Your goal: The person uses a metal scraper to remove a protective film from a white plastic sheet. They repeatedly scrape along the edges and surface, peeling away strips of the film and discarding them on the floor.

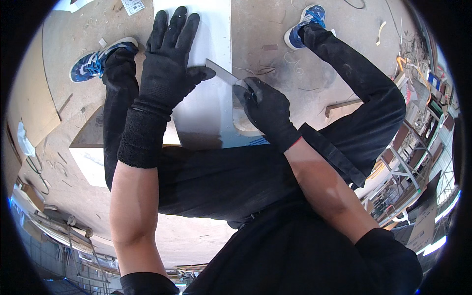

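Observation:
My left hand, in a black work glove with a black cuff, lies palm down with its fingers spread on a long white panel. My right hand, also gloved in black, is closed around the end of a flat metal blade. The blade slants up and to the left over the panel's right edge, its far tip close to my left thumb. What kind of tool it is, and its grip inside my fist, cannot be made out. A rounded cut-out shows in the panel's near right part, partly behind my right hand.
My legs straddle the panel, feet in blue shoes on the concrete floor. Thin curled strips lie about. A wooden block is by my right leg, a box-like piece at left, a brown sheet far left, metal racks at right.

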`<state>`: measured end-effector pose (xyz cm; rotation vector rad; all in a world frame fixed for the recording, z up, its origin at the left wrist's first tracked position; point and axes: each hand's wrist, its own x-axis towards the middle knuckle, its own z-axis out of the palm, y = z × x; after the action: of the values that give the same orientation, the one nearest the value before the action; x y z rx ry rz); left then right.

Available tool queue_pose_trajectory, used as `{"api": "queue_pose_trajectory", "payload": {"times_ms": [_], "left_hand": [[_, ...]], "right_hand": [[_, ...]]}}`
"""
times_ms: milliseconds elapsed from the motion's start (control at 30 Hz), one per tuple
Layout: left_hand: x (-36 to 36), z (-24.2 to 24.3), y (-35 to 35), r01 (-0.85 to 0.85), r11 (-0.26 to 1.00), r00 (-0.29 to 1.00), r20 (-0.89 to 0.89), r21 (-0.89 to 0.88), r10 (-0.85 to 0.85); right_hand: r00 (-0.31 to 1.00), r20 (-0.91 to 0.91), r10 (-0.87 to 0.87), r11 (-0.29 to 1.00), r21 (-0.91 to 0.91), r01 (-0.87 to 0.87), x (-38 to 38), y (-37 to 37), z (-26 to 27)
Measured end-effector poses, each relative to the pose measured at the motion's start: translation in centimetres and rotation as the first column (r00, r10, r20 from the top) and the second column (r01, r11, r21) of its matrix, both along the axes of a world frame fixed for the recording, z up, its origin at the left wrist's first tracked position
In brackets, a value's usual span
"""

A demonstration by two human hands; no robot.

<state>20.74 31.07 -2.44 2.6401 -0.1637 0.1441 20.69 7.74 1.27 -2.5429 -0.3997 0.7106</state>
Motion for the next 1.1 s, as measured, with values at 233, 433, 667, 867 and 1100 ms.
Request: {"api": "queue_pose_trajectory", "payload": {"times_ms": [233,433,667,867,1100], "left_hand": [[0.02,0.1,0.1,0.0,1.0,1.0,-0.017,-0.01,0.0],[-0.06,-0.04,-0.16,-0.016,1.0,1.0,-0.022,0.024,0.016],[0.06,-0.02,-0.19,-0.018,1.0,1.0,-0.019,0.012,0.018],[0.18,-0.2,-0.14,-0.016,1.0,1.0,0.013,-0.008,0.016],[-0.06,-0.16,-0.14,-0.019,1.0,1.0,-0.021,0.0,0.019]], "right_hand": [[1.0,0.007,-0.024,0.999,0.027,0.024,0.15,0.22,0.24],[1.0,-0.023,0.008,1.0,-0.02,-0.008,0.14,0.08,0.31],[0.999,0.021,0.024,1.0,-0.016,-0.024,0.12,-0.11,0.05],[0.999,0.04,0.031,0.999,0.011,-0.032,0.07,-0.36,-0.43],[1.0,-0.019,0.012,0.998,-0.055,-0.013,0.22,0.22,0.44]]}}
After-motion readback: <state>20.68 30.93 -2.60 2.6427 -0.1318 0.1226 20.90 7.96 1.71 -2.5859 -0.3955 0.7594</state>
